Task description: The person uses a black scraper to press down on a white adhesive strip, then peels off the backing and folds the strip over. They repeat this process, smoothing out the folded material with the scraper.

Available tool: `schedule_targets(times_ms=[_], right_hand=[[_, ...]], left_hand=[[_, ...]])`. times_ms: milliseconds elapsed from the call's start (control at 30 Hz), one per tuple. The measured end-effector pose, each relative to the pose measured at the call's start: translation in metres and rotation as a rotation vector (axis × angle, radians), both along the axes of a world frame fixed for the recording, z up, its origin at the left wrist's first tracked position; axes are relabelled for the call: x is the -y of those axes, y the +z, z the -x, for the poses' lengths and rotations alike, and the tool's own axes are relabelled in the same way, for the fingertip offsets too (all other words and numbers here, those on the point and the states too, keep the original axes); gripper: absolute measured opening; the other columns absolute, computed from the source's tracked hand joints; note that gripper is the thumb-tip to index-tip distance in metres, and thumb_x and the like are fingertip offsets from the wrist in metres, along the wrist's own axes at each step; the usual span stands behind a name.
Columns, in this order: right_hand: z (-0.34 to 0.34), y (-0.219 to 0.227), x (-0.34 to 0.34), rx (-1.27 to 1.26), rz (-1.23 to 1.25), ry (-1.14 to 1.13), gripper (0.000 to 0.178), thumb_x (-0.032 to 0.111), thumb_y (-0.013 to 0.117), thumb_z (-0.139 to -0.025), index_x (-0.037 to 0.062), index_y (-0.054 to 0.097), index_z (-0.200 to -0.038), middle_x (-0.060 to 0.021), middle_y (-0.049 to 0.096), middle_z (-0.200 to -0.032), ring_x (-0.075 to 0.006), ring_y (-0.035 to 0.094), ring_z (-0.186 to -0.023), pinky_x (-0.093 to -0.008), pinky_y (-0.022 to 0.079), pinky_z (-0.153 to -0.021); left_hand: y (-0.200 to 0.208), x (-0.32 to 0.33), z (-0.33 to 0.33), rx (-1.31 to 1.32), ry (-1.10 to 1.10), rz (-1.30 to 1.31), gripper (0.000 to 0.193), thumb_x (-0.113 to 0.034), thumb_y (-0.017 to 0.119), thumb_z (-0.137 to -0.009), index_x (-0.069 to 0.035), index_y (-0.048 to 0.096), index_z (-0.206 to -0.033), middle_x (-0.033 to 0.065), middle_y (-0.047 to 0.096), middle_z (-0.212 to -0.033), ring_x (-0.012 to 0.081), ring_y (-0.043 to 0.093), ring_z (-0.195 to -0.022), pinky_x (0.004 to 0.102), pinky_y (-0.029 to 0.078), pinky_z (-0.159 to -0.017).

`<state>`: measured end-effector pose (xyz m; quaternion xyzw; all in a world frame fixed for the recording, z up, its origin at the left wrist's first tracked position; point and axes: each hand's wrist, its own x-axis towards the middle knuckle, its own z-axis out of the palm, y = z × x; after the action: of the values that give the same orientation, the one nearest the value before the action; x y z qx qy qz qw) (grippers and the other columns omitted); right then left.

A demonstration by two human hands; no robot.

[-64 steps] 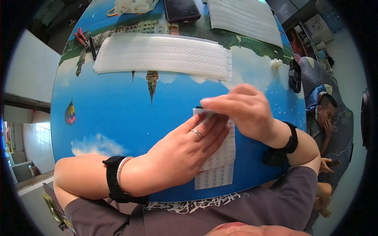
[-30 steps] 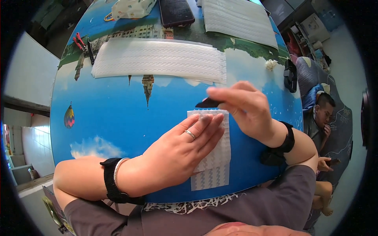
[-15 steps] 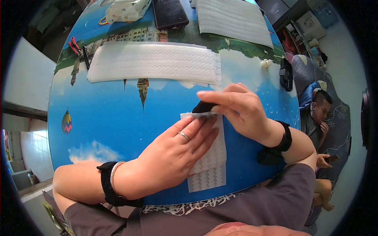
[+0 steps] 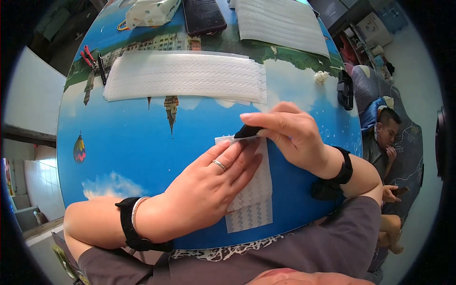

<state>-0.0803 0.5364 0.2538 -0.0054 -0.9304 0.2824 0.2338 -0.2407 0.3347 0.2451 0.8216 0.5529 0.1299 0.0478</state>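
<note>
A pale strip with rows of grey wavy marks [image 4: 256, 204] lies lengthwise in front of me on the blue table. My left hand [image 4: 209, 185] rests flat across it, fingers extended and a ring on one of them, pressing near its far end. Between thumb and fingers, my right hand [image 4: 292, 133] pinches a small flat black piece [image 4: 247, 131]; its exact kind does not show. The black piece touches the strip's far edge, just beyond my left fingertips. My left hand covers part of the strip.
Beyond my hands lies a stack of white embossed strips [image 4: 185, 76], with another stack [image 4: 282, 28] farther right. Red-handled cutters [image 4: 88, 57], a black pen [image 4: 101, 68], a phone [image 4: 204, 16], a tissue pack [image 4: 153, 12] and a black strap [image 4: 345, 90] surround them. A person [image 4: 385, 137] sits at right.
My right hand and the black piece have shifted very slightly toward me at the strip's far edge. My left hand stays flat on the strip, almost unmoved.
</note>
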Motion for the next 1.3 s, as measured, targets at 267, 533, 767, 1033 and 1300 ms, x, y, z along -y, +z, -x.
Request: schedule_targets(times_ms=[267,533,767,1033,1300], right_hand=[[-0.001,-0.006,-0.003,0.038,0.055,0.007,0.045,-0.006,0.070,-0.089,0.0049,0.071,-0.133,-0.0124,0.077,-0.118,-0.0266,0.071,-0.092,-0.0329,0.055,-0.084],[0.011,-0.013,0.004,-0.182,0.282,-0.140,0.044,-0.003,0.073,-0.088,0.0055,0.072,-0.131,-0.0107,0.077,-0.117,-0.0255,0.070,-0.092,-0.0333,0.055,-0.083],[0.007,0.000,0.004,0.020,-0.093,0.021,0.045,-0.004,0.072,-0.088,0.0067,0.072,-0.132,-0.0093,0.077,-0.116,-0.0246,0.070,-0.091,-0.0342,0.056,-0.085],[0.012,-0.010,0.007,-0.027,0.140,-0.011,0.047,-0.006,0.072,-0.086,0.0084,0.073,-0.131,-0.0082,0.077,-0.106,-0.0233,0.067,-0.085,-0.0337,0.056,-0.081],[0.010,-0.009,0.001,-0.028,0.139,-0.037,0.047,-0.004,0.068,-0.094,0.0079,0.067,-0.140,-0.0045,0.076,-0.111,-0.0171,0.068,-0.091,-0.0296,0.055,-0.086]], left_hand=[[0.001,-0.001,0.000,-0.059,-0.002,0.014,0.074,-0.018,0.058,-0.083,0.003,0.048,-0.153,0.0223,0.039,-0.164,0.0326,0.037,-0.153,0.0464,0.031,-0.126],[-0.003,-0.002,0.000,-0.026,-0.002,0.013,0.072,-0.018,0.057,-0.085,0.003,0.047,-0.153,0.0229,0.039,-0.164,0.0334,0.037,-0.153,0.0477,0.029,-0.127],[-0.005,-0.006,-0.004,0.030,-0.037,0.008,0.070,-0.017,0.056,-0.087,0.005,0.047,-0.153,0.0232,0.041,-0.162,0.0344,0.038,-0.153,0.0483,0.028,-0.127],[-0.008,-0.007,-0.003,0.108,-0.029,0.000,0.071,-0.016,0.057,-0.086,0.005,0.048,-0.153,0.0229,0.043,-0.160,0.0352,0.036,-0.154,0.0491,0.029,-0.127],[-0.002,-0.006,0.000,0.097,-0.041,0.028,0.076,-0.017,0.066,-0.083,0.003,0.047,-0.153,0.0240,0.040,-0.162,0.0358,0.036,-0.153,0.0503,0.030,-0.126]])
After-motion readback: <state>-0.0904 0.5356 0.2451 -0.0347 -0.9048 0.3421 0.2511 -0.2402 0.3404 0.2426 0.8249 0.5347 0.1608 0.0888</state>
